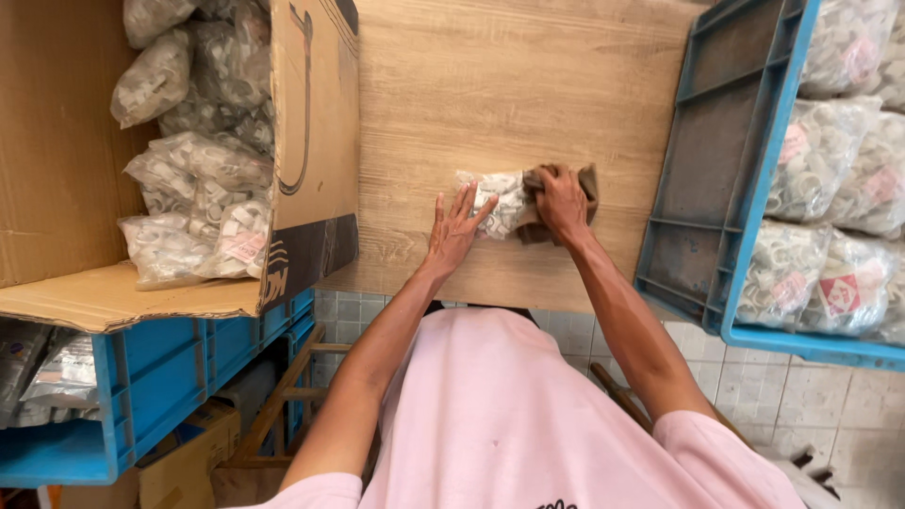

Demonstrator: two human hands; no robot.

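Bag [497, 203] of white parts lies on desk [490, 85] near front edge, w/ brown cloth [575, 203] at its right end. L hand [452, 226] flat, fingers spread, pressing bag. R hand [563, 201] curled, gripping cloth. Box [316, 141] at desk's left edge, blue crate [716, 160] at right.

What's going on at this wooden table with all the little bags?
A person in a pink shirt is working on one clear plastic bag of white parts on the wooden table. The left hand lies flat, pressing the bag's near end, while the right hand presses a brown cloth against its other end. More such bags fill a cardboard box at left and a blue crate at right.
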